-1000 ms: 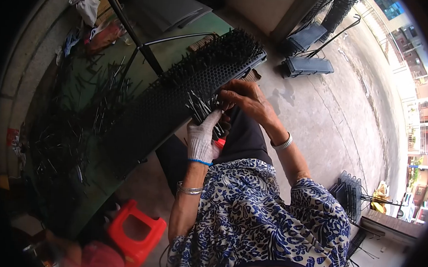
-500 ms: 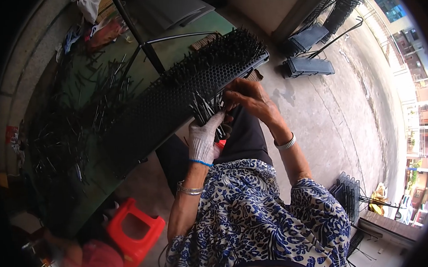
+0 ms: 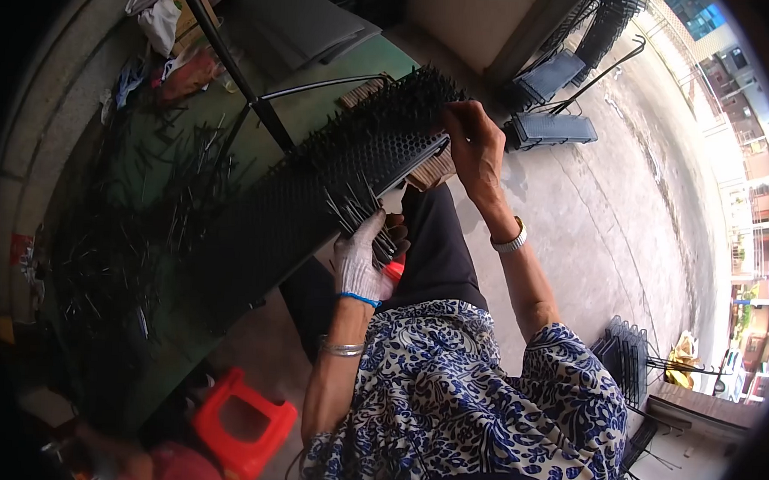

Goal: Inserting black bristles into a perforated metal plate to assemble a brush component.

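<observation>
We log the glove [image 3: 360, 267] as white with a blue hem, and the top [image 3: 481, 390] as white with a blue floral pattern. We list rods [image 3: 351, 208] and trousers [image 3: 440, 251] as black, the honeycomb-patterned panel [image 3: 406, 147] as black, the tabletop [image 3: 385, 58] as green, and the stool [image 3: 273, 426] as red.

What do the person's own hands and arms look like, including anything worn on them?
The left hand wears a whitish knit glove with a blue hem; silvery bangles circle that forearm. The right hand is gloveless, with a silvery band around its wrist. The short sleeves are white with blue patterning.
</observation>
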